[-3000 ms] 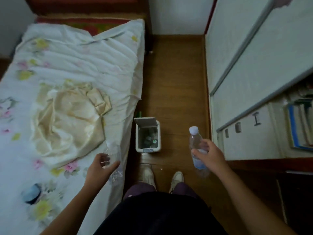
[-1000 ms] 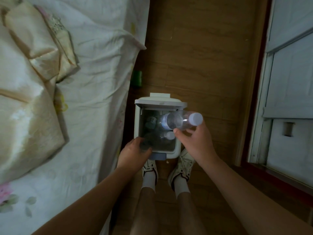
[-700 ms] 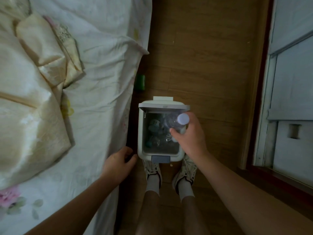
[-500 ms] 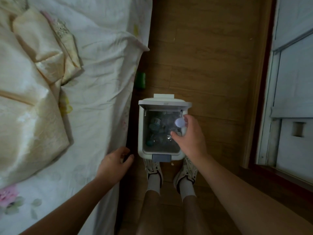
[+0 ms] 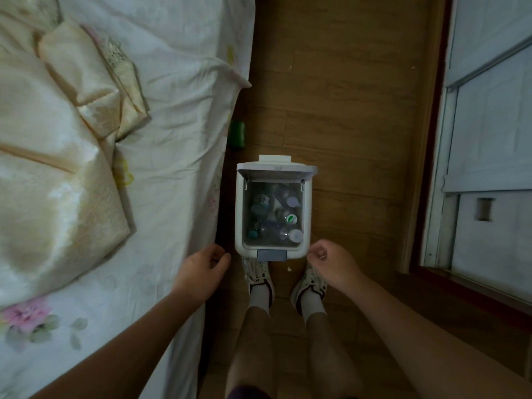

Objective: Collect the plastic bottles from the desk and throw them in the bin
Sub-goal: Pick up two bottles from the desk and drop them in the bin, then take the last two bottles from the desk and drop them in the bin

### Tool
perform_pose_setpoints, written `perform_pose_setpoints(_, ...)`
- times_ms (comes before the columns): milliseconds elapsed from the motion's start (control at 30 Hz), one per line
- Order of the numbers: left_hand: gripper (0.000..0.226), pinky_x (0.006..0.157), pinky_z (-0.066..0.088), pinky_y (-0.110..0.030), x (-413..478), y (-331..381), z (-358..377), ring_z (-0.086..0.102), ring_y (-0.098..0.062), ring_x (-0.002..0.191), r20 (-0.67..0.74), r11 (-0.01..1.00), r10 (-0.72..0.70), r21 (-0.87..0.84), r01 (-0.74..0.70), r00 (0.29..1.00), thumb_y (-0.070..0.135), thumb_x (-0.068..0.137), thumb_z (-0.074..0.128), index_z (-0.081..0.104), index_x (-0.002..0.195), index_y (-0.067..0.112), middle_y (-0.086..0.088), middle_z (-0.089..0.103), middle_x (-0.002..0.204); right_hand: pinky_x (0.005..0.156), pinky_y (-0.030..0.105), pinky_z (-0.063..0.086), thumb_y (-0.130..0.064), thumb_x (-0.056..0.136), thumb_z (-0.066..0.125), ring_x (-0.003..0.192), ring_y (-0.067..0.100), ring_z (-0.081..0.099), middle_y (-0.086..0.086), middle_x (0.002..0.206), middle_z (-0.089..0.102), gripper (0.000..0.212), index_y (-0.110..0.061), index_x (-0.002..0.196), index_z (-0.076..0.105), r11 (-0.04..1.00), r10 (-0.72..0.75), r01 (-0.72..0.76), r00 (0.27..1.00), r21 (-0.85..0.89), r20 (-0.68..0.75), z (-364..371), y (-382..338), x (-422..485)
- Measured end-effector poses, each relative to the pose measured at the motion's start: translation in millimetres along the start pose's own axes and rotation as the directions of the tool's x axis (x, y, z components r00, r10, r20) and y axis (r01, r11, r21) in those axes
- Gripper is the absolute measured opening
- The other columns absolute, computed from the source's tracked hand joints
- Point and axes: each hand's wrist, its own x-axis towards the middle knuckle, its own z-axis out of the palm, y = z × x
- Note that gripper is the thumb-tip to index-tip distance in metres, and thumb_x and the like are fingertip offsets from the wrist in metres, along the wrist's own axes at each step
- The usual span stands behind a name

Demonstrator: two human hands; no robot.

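Note:
A small white pedal bin (image 5: 239, 214) stands on the wooden floor with its lid up. Inside lie several clear plastic bottles (image 5: 273, 217), their caps pale, white and teal. My left hand (image 5: 201, 270) hovers at the bin's near left corner, fingers loosely curled, holding nothing. My right hand (image 5: 331, 262) is at the near right corner, fingers curled in, also with nothing in it. Both hands are just clear of the bin's rim.
A bed with a white floral sheet (image 5: 172, 110) and a cream quilt (image 5: 51, 156) lies close on the left. A green object (image 5: 237, 134) lies on the floor beyond the bin. White cabinet doors (image 5: 486, 139) run along the right. My feet (image 5: 259, 275) stand against the pedal.
My right hand let the bottle drop into the bin and drew back to the near right corner. My left hand, which dropped its bottle earlier, stays beside the bin.

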Motion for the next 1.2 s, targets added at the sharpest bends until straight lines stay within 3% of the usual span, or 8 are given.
perform_pose_setpoints(167, 0.023, 0.065, 0.042, -0.019, -34, 2, -25, 0.064, -0.009, 0.087, 0.000, 1.000, 0.013, -0.003, -0.013, 1.000, 0.044, 0.098, 0.052, 0.065, 0.110, 0.029, 0.006, 0.070, 0.101, 0.069, 0.026, 0.043, -0.030, 0.094, 0.061, 0.088, 0.009, 0.059, -0.018, 0.087, 0.055, 0.016, -0.022, 0.108, 0.064, 0.999, 0.032, -0.032, 0.999, -0.041, 0.000, -17, 3, -39)
perform_pose_setpoints(433, 0.020, 0.073, 0.044, -0.027, -61, -10, -46, 0.064, -0.011, 0.087, -0.058, 0.999, -0.008, -0.048, 0.005, 0.998, 0.042, 0.097, 0.055, 0.067, 0.106, 0.028, 0.004, 0.071, 0.098, 0.071, 0.027, 0.048, -0.032, 0.097, 0.058, 0.088, 0.003, 0.059, -0.014, 0.095, 0.060, 0.009, -0.030, 0.106, 0.060, 0.999, -0.032, 0.033, 0.999, 0.021, -0.036, -22, -29, -59)
perform_pose_setpoints(600, 0.022, 0.077, 0.045, -0.030, -103, -16, -66, 0.063, -0.015, 0.090, -0.029, 0.997, -0.062, -0.052, 0.060, 0.998, 0.043, 0.097, 0.054, 0.067, 0.103, 0.026, 0.002, 0.070, 0.100, 0.082, 0.033, 0.055, -0.037, 0.095, 0.058, 0.093, 0.008, 0.062, -0.011, 0.099, 0.063, 0.015, -0.030, 0.107, 0.063, 0.999, -0.005, 0.006, 1.000, 0.048, -0.021, -25, -42, -98)
perform_pose_setpoints(900, 0.023, 0.079, 0.049, -0.033, -239, -6, -105, 0.066, -0.016, 0.091, -0.111, 0.973, -0.106, -0.217, 0.080, 0.988, 0.041, 0.097, 0.055, 0.070, 0.102, 0.023, 0.003, 0.072, 0.098, 0.075, 0.032, 0.052, -0.034, 0.094, 0.061, 0.091, 0.015, 0.067, -0.003, 0.098, 0.069, 0.007, -0.029, 0.098, 0.065, 0.999, -0.038, 0.041, 0.996, -0.029, 0.085, -70, -68, -213)
perform_pose_setpoints(1067, 0.024, 0.081, 0.050, -0.034, -318, 2, -94, 0.068, -0.016, 0.092, -0.216, 0.928, -0.207, -0.353, 0.121, 0.954, 0.042, 0.098, 0.053, 0.069, 0.101, 0.025, 0.004, 0.072, 0.098, 0.077, 0.032, 0.052, -0.033, 0.094, 0.061, 0.091, 0.017, 0.069, -0.003, 0.095, 0.072, 0.007, -0.029, 0.098, 0.066, 0.979, -0.158, 0.174, 0.977, -0.102, 0.144, -101, -80, -259)
perform_pose_setpoints(1200, 0.033, 0.084, 0.055, -0.041, -383, 12, -60, 0.071, -0.018, 0.086, -0.315, 0.822, -0.347, -0.555, 0.125, 0.883, 0.051, 0.092, 0.049, 0.069, 0.090, 0.025, 0.005, 0.075, 0.088, 0.077, 0.027, 0.051, -0.029, 0.095, 0.061, 0.094, 0.012, 0.066, -0.005, 0.099, 0.070, 0.012, -0.027, 0.106, 0.067, 0.932, -0.323, 0.347, 0.927, -0.108, 0.188, -126, -86, -290)
